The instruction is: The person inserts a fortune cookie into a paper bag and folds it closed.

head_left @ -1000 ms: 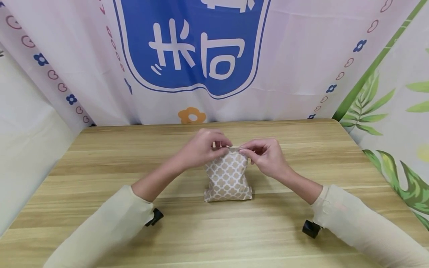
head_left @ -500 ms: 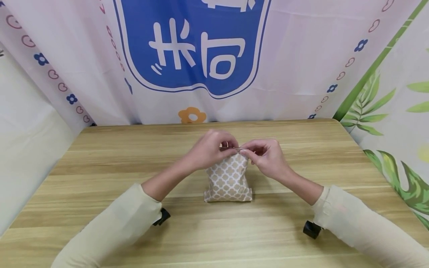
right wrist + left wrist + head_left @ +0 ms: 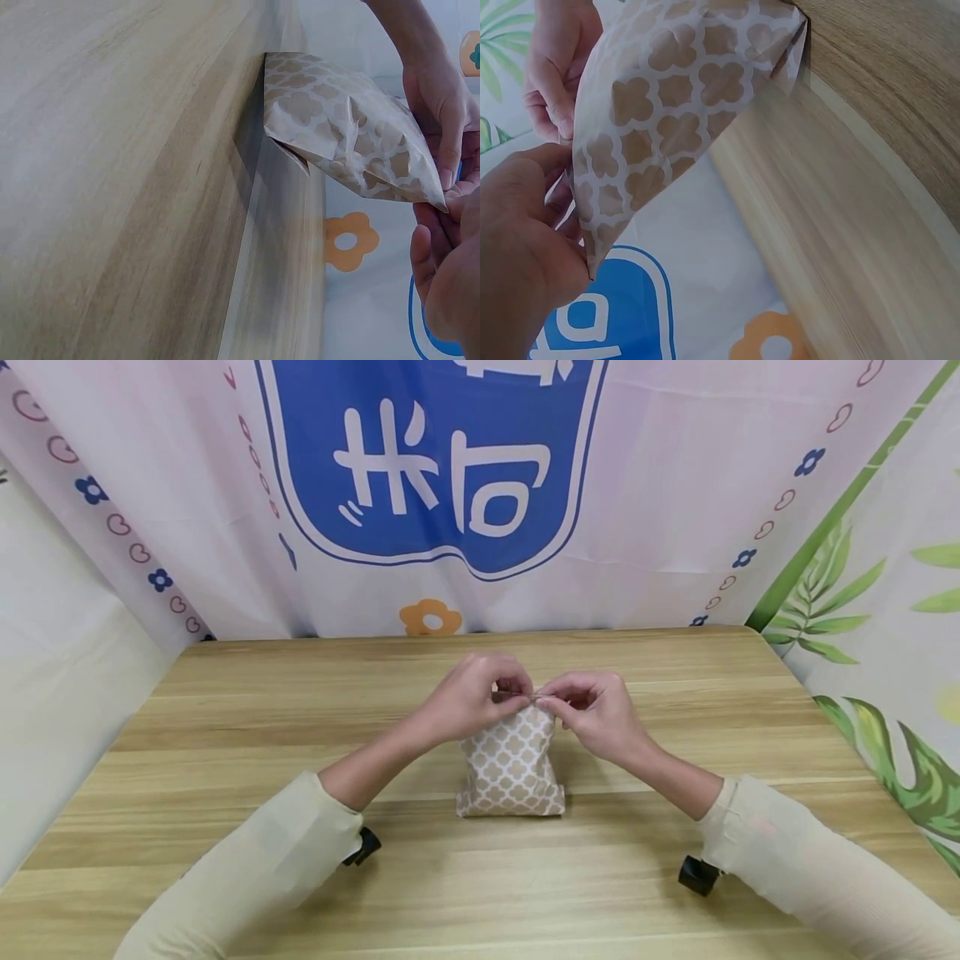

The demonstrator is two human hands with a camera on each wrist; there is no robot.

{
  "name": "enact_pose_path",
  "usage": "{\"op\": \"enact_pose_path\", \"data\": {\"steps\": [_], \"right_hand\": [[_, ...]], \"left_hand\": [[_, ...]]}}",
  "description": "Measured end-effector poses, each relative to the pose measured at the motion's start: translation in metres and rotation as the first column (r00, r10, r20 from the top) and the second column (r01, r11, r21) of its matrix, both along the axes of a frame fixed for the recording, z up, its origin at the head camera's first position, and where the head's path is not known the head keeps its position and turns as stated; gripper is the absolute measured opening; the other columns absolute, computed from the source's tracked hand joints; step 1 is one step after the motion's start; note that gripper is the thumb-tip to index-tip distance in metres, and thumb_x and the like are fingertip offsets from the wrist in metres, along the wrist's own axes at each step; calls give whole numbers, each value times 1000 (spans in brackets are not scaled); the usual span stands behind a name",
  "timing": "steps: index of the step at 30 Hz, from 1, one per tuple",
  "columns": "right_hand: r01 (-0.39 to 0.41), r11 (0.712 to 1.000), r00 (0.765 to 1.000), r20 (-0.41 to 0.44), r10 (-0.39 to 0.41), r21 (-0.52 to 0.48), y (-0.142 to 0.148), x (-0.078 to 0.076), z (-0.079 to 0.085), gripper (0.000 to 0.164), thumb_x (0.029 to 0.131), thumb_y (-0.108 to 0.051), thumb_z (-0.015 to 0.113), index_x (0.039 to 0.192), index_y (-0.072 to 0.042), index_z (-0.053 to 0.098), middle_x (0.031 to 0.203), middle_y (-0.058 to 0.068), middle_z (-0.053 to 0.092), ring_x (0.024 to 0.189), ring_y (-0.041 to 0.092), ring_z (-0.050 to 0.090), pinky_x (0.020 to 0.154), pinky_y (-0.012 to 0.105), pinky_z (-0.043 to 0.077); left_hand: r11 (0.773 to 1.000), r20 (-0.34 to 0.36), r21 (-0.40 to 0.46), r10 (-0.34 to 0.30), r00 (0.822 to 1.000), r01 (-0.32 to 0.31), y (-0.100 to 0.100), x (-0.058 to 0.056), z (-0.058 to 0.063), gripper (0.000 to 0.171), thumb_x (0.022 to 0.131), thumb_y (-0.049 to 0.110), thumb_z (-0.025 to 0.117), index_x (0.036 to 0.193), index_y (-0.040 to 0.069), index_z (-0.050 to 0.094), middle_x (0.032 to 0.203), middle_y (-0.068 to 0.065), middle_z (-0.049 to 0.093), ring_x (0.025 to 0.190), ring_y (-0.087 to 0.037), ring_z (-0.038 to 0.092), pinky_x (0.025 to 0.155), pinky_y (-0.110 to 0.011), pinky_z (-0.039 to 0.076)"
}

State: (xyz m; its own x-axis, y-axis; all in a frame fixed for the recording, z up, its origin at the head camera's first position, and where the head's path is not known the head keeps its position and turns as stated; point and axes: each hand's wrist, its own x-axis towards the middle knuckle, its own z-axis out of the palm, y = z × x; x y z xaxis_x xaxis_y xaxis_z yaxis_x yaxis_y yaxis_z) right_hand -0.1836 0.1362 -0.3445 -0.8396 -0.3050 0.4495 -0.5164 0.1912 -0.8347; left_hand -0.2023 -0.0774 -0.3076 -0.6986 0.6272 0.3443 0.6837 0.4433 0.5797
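Observation:
A tan paper bag (image 3: 512, 764) with a white lattice pattern stands on the table, its top edge drawn together between both hands. My left hand (image 3: 480, 693) pinches the top edge near its middle, thumb in front and fingers behind. At the top right corner, my right hand (image 3: 592, 706) pinches the same edge between thumb and fingers. The fingertips of both hands almost meet. In the left wrist view the paper bag (image 3: 667, 112) tapers towards the pinched edge. The right wrist view shows the bag (image 3: 337, 127) bulging, its contents hidden.
The wood-grain table (image 3: 300, 727) reaches back to a printed curtain (image 3: 652, 493) with a blue emblem. A leaf-patterned cloth (image 3: 885, 635) hangs on the right. Black wrist devices sit under both cream sleeves (image 3: 255, 860).
My left hand has moved right along the bag's top edge, closer to my right hand. My right hand stays in nearly the same place.

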Motion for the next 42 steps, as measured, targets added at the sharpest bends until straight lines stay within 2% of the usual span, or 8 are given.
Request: {"op": "enact_pose_path", "data": {"steps": [11, 15, 19, 24, 29, 33, 37, 42], "right_hand": [[1, 1000, 1000, -1, -1, -1, -1, 1, -3, 5, 89, 10, 75, 91, 7, 78, 85, 20, 75, 53, 18, 59, 49, 19, 49], [-5, 1000, 1000, 0, 5, -6, -2, 1, -2, 5, 89, 11, 74, 91, 7, 78, 84, 21, 75, 53, 19, 59, 49, 19, 49], [-6, 1000, 1000, 1, 6, -7, -2, 2, -1, 4, 89, 10, 75, 91, 9, 77, 84, 21, 75, 53, 20, 60, 49, 18, 49], [-5, 1000, 1000, 1, 5, -1, -3, 3, -2, 3, 89, 9, 75, 91, 10, 77, 84, 21, 75, 53, 20, 60, 49, 19, 49], [-7, 1000, 1000, -3, 7, -7, -3, 3, -3, 3, 89, 9, 75, 92, 10, 76, 85, 21, 75, 54, 14, 60, 50, 19, 50], [-9, 1000, 1000, -2, 9, -14, -2, 3, -3, 4, 89, 9, 75, 92, 11, 76, 85, 22, 75, 54, 18, 60, 50, 19, 50], [-5, 1000, 1000, 0, 5, -18, 0, 3, -4, 4, 89, 8, 76, 91, 11, 76, 85, 21, 75, 53, 22, 59, 50, 19, 50], [-3, 1000, 1000, -5, 3, -16, 1, 3, -5, 4, 89, 7, 76, 91, 10, 77, 84, 21, 75, 52, 22, 58, 50, 19, 49]], "left_hand": [[1000, 13, 9, -15, 1000, 15, -15, -3, -6, 7, 92, 0, 76, 88, 5, 74, 83, -1, 65, 75, -13, 57, 67, -27, 53], [999, 15, 20, -47, 999, 47, -18, -4, -6, 7, 92, -1, 74, 89, 5, 73, 82, -2, 64, 75, -13, 57, 67, -30, 54], [997, 48, 30, -71, 996, 70, -23, -5, -6, 7, 92, -3, 72, 91, 3, 73, 83, -3, 66, 76, -14, 58, 69, -35, 57], [997, 61, 19, -82, 995, 81, -28, -7, -7, 7, 92, -3, 71, 90, 3, 72, 81, -3, 64, 75, -14, 57, 68, -31, 55], [996, 29, 14, -94, 995, 93, -30, -8, -8, 7, 93, -1, 71, 89, 4, 71, 79, -1, 64, 73, -13, 56, 65, -27, 51], [995, 22, 12, -102, 995, 102, -32, -7, -8, 6, 93, -3, 70, 92, 3, 73, 82, -3, 67, 75, -13, 57, 66, -26, 52], [995, 51, 9, -98, 994, 97, -37, -7, -7, 10, 92, -6, 70, 96, 2, 75, 85, -3, 67, 78, -13, 58, 67, -26, 53], [996, 78, -4, -86, 993, 86, -40, -6, -8, 4, 94, -1, 71, 94, 2, 74, 83, -2, 65, 77, -13, 58, 66, -27, 53]]}}
